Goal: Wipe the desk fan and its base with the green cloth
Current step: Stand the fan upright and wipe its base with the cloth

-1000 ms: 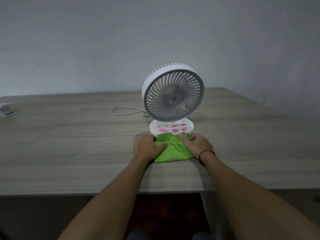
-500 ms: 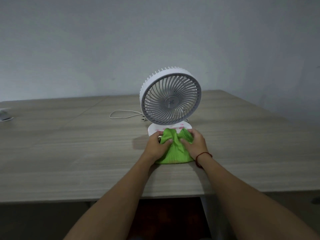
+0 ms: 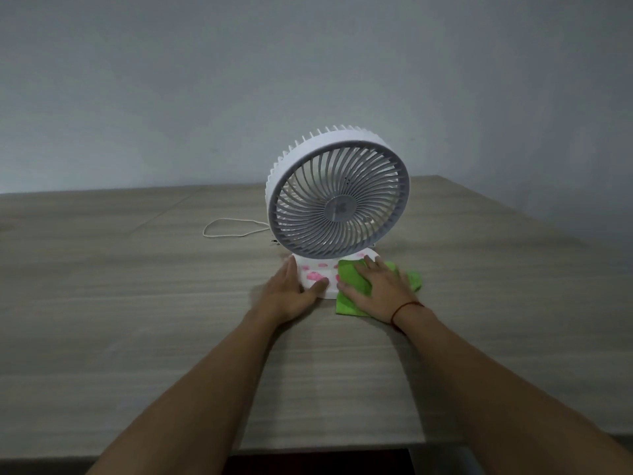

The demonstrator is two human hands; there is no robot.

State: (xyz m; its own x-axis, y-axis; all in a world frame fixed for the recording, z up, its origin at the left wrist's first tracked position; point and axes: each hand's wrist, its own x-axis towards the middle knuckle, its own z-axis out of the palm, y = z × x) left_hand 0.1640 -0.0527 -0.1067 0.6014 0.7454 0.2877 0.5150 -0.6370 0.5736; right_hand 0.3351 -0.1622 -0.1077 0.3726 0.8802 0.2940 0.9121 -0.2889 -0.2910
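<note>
Head view: green cloth (image 3: 346,303) lies under right hand (image 3: 380,289), partly on base (image 3: 329,291).

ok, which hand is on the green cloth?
The right hand, with the red string at its wrist, presses flat on the green cloth; the left hand rests bare against the fan's round white base.

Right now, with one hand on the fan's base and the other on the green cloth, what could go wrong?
1. The fan head stands tall over a small base; a hard sideways push from the right hand on the green cloth could tip it, though the left hand braces the base.
2. Sliding the fan might tug the loose cable behind it.
</note>
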